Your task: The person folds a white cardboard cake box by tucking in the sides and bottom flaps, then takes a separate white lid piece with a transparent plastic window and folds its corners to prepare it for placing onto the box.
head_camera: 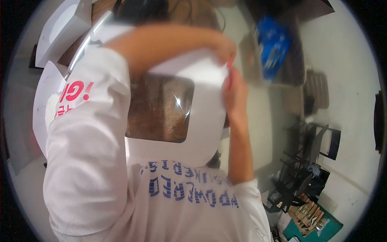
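Note:
In front of me is a white cardboard box panel (205,118) with a large clear plastic window (160,109). Brown wood grain shows through the window, which catches a bright glint. My left arm reaches across the panel, and my left hand (223,48) is at its far right corner, blurred. The fingers there close on a small red thing (231,60), too smeared to name. Just below, my right hand (236,90) lies along the panel's right edge, fingers bent close to the red thing. Whether it grips the panel or the red thing is hidden by blur.
More white box pieces (62,33) stand at the left, beside a bright glossy edge (87,42). A blue plastic bag (272,48) lies on a dark surface at the upper right. Black chairs (290,190) and a green box with brown cardboard (305,214) are at the lower right.

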